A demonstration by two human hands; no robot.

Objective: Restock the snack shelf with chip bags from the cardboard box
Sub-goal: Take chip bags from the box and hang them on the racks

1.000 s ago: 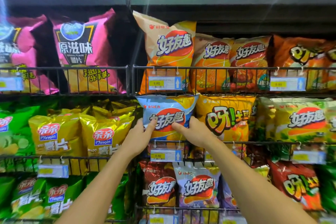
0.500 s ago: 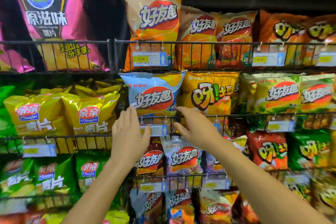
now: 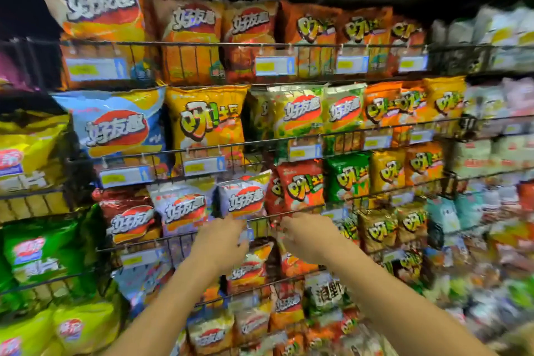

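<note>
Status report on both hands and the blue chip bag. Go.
Left hand and right hand open, empty, low at the wire rail. Blue chip bag shelved upright above. Nothing in the way.

Shelves: chip bags (image 3: 242, 202) packed side by side, no room between them.
Fronts: wire rails (image 3: 289, 214) and price tags (image 3: 124, 176) bar each row low down.
Open way: above each rail, and the aisle side.

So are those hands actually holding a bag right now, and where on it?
It cannot be told. The left hand sits at the bottom edge of the pale blue-white chip bag, the right hand beside it at the wire rail, but blur hides any grip.
</note>
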